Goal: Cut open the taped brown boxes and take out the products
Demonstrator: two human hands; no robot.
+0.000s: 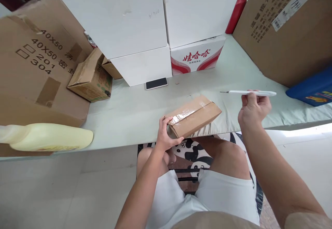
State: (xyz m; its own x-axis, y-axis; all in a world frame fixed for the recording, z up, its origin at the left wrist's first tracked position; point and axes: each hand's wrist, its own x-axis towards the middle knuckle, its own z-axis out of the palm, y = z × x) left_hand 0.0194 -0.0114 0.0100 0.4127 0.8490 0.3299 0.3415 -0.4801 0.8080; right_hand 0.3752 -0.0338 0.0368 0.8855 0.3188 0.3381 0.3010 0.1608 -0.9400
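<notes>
A small brown cardboard box [195, 115] sealed with clear tape lies on the pale table [135, 111], near its front edge. My left hand [166, 135] grips the box's near left end, fingers wrapped round the corner. My right hand [252, 108] is raised to the right of the box, fingers closed on a slim white utility knife [249, 92]. The knife is held level, its blade tip pointing left above the table, apart from the box.
White boxes [121, 18] and a red-printed carton [198, 56] stand at the back, with a dark phone [156, 83] lying before them. Big brown cartons [33, 63] [290, 28] flank both sides. A small open box [90, 78], a cream jug [49, 137] and a blue thing [312, 87] lie nearby.
</notes>
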